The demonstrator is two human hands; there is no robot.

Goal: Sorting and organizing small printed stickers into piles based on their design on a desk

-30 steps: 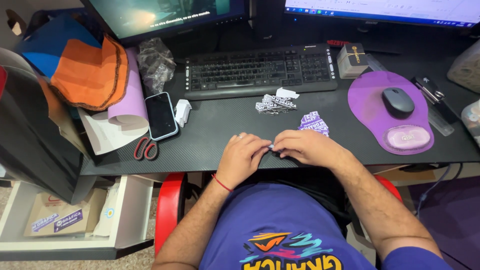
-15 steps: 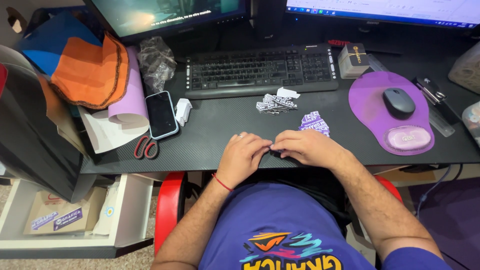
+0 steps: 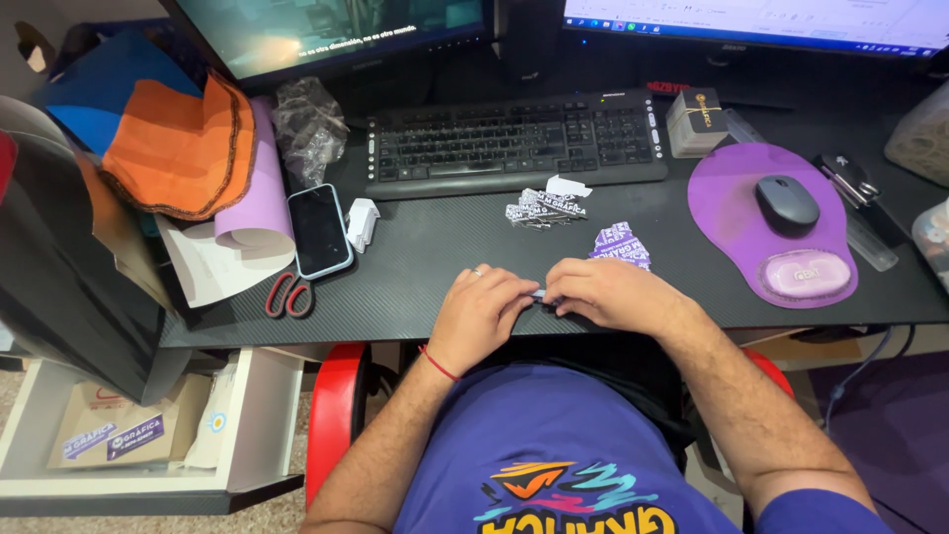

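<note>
Where both hands meet at the desk edge, left hand, right hand, each grip apparently pinching a small strip between them.

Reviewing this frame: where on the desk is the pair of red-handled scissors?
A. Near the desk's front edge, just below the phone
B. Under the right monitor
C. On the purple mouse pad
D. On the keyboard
A: the red-handled scissors lie by the desk's front edge, just below the phone, left of both hands.

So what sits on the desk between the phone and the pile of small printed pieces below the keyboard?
In the head view, a small white folded object lies just right of the phone; from there to the printed pieces the desk is bare.
</note>
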